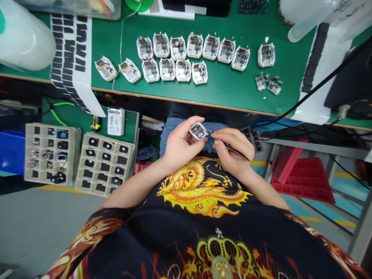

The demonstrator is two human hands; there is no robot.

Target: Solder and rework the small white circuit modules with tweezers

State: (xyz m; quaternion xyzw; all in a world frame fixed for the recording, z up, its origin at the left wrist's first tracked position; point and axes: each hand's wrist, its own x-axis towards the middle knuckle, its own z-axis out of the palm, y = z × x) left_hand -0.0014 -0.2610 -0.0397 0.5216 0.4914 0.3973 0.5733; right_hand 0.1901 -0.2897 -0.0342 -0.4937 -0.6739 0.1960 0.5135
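Observation:
Above my lap, my left hand (pixel 180 145) grips a small white device housing (pixel 198 131) between fingers and thumb, its circuit board facing up. My right hand (pixel 235 150) is closed on dark tweezers (pixel 236 152), whose tip reaches the housing's right edge. Whether the tip touches the board or holds a part is too small to tell. On the green table (pixel 226 91) stand two rows of similar open white housings (pixel 167 69), and another housing (pixel 266 55) sits apart at the right. Loose circuit boards (pixel 274 87) lie below that one.
Compartment trays (pixel 105 162) with dark square parts stand at the lower left, beside a white box (pixel 116 121). Paper strips with black pieces (pixel 69 58) hang over the table edge. A black cable (pixel 314 90) crosses at right, above a red tray (pixel 308 180).

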